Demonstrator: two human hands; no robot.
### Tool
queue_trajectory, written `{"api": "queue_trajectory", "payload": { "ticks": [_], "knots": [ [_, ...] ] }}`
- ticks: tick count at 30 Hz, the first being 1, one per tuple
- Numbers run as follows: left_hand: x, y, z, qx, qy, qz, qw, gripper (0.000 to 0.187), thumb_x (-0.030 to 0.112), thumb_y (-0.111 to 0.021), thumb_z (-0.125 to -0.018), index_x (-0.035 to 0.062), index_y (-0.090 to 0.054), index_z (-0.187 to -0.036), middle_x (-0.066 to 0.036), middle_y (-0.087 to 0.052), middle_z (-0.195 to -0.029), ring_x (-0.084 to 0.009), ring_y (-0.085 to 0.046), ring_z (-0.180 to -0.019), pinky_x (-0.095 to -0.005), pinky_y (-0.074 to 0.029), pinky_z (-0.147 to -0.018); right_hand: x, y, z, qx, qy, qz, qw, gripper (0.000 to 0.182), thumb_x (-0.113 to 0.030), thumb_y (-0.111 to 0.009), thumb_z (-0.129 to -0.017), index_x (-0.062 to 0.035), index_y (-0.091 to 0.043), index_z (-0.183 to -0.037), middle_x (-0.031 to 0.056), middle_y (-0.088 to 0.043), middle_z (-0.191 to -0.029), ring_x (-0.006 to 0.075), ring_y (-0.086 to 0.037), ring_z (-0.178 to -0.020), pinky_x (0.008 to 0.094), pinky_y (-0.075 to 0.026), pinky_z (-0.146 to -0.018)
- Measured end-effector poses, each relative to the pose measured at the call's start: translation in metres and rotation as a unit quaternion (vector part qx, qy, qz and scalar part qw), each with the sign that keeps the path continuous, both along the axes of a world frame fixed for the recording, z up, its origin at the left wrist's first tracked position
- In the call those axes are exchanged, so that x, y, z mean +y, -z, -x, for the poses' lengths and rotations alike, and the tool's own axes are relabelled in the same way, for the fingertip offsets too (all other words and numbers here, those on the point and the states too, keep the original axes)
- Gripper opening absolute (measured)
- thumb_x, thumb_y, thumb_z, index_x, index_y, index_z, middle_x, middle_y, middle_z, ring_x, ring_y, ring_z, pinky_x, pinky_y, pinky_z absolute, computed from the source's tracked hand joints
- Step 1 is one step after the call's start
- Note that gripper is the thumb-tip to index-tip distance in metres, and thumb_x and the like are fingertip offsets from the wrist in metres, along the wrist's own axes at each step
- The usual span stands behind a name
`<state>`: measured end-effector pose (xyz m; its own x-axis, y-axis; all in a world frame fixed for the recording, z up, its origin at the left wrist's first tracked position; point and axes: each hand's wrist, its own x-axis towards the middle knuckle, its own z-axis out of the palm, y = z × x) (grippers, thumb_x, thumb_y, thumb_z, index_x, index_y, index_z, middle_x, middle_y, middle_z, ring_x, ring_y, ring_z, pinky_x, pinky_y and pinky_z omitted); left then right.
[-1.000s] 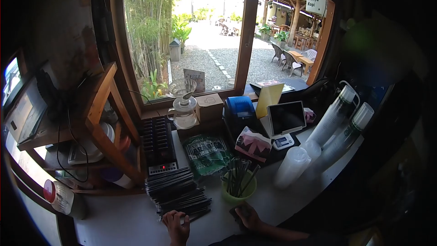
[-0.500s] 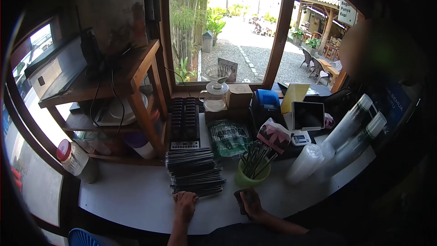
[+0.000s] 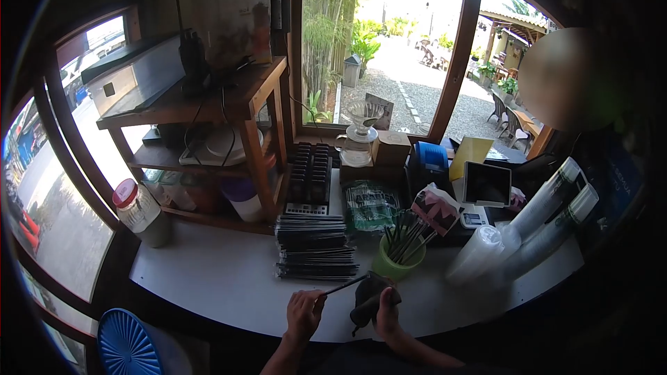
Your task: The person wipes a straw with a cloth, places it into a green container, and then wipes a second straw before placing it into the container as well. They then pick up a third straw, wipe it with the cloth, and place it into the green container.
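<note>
Left hand gripping stick (unlabelled)

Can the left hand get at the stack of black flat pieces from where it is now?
Probably yes. The left hand pinches a thin black strip just in front of the black stack, with only bare counter between them. It would likely need to free its fingers first.
</note>
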<state>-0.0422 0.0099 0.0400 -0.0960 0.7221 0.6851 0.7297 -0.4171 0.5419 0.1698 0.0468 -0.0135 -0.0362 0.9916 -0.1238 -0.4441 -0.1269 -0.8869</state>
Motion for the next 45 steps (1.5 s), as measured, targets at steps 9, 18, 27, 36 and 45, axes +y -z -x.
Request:
{"api": "queue_trajectory", "payload": {
  "ticks": [9,18,27,36,45],
  "knots": [
    [-0.026,0.018,-0.062,-0.221,0.163,0.32,0.907,0.011,0.011,-0.063,-0.091,0.0018,-0.063,-0.097,-0.015,-0.065,-0.078,-0.0301,-0.064,-0.07,-0.0353,-0.05,-0.064,-0.01,-0.083,0.011,0.102,-0.065,-0.11,0.987,0.041,-0.046,-0.065,-0.089,-0.0104,-0.048,-0.099,0.0065,-0.053,-0.086,0.02,-0.056,-0.08,0.0348,-0.047,-0.074],
    [-0.034,0.016,-0.067,-0.277,0.179,0.331,0.884,0.018,0.016,-0.059,-0.095,-0.0009,-0.064,-0.091,-0.01,-0.061,-0.071,-0.0178,-0.06,-0.065,-0.0323,-0.048,-0.061,-0.024,-0.105,-0.007,0.086,-0.085,-0.147,0.982,0.042,-0.043,-0.065,-0.09,-0.0095,-0.046,-0.107,0.009,-0.055,-0.092,0.023,-0.057,-0.091,0.0391,-0.048,-0.084],
    [-0.045,0.026,-0.081,-0.336,0.209,0.419,0.817,0.034,0.029,-0.05,-0.101,0.0006,-0.06,-0.084,-0.001,-0.054,-0.063,-0.008,-0.05,-0.062,-0.0274,-0.043,-0.059,-0.01,-0.135,-0.032,0.138,-0.067,-0.135,0.979,0.026,-0.024,-0.064,-0.092,-0.0097,-0.045,-0.104,0.0084,-0.054,-0.088,0.0214,-0.056,-0.082,0.0423,-0.047,-0.082],
    [-0.031,0.024,-0.12,-0.346,0.249,0.331,0.842,0.021,0.021,-0.044,-0.102,0.0025,-0.053,-0.103,-0.003,-0.057,-0.073,-0.0096,-0.052,-0.066,-0.0265,-0.045,-0.064,-0.029,-0.074,-0.062,-0.101,-0.124,-0.095,0.983,0.031,-0.021,-0.062,-0.094,-0.0069,-0.046,-0.116,0.0085,-0.062,-0.094,0.017,-0.063,-0.088,0.0323,-0.051,-0.079],
    [-0.015,0.013,-0.129,-0.322,0.302,0.457,0.772,0.035,0.03,-0.039,-0.104,0.0021,-0.055,-0.088,-0.002,-0.055,-0.071,-0.0115,-0.052,-0.065,-0.0268,-0.043,-0.062,-0.013,-0.095,-0.093,0.103,-0.035,-0.121,0.987,0.03,-0.023,-0.06,-0.096,-0.0071,-0.043,-0.115,0.0107,-0.062,-0.092,0.0201,-0.065,-0.085,0.036,-0.054,-0.078]
  ]
}}
